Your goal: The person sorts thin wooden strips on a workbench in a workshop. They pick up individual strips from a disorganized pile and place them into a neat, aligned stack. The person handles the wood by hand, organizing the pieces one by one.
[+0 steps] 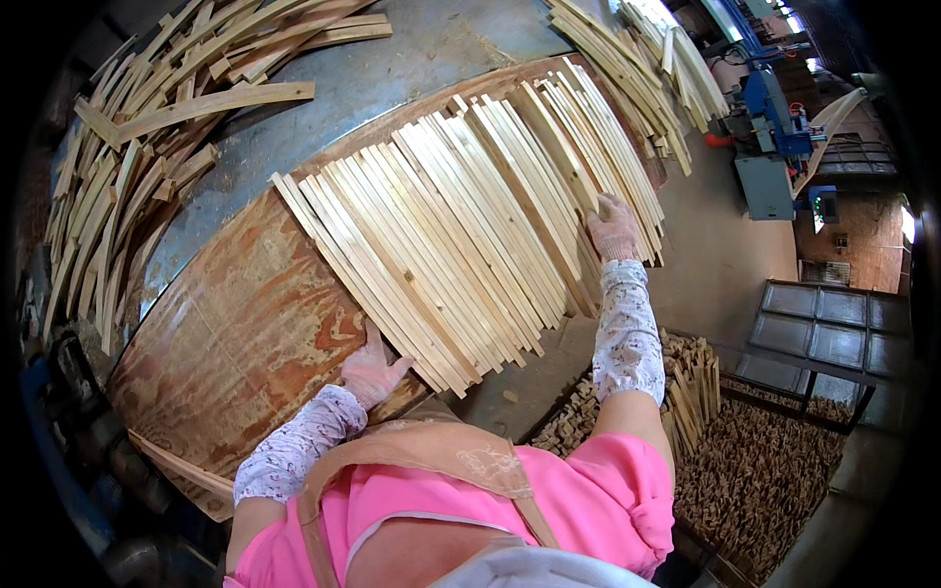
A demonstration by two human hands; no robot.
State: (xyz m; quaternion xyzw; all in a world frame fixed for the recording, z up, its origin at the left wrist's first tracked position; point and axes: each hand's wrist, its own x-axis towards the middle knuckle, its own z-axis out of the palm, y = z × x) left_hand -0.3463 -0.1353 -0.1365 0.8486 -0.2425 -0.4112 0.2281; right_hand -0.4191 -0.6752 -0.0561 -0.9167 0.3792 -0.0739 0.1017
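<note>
A row of pale wooden strips [431, 235] lies side by side across a worn plywood board [245, 314]. My left hand [369, 374], in a thin pale glove, rests at the board's near edge beside the leftmost strips. Its index finger points forward along them and its thumb is spread out. Toward the right side of the row, my right hand [615, 227], gloved too, has its fingers bent around the near end of a wider wooden strip [557, 147]. That strip is tilted and sits over its neighbours. The undersides of my right fingers are hidden.
Loose wooden strips [127, 157] are heaped on the grey metal tabletop [431, 49] at the far left. More strips [627, 78] lie at the far right. Stacked wood pieces [760, 470] fill the lower right, near wire-framed crates [823, 323]. A blue machine [769, 127] stands beyond.
</note>
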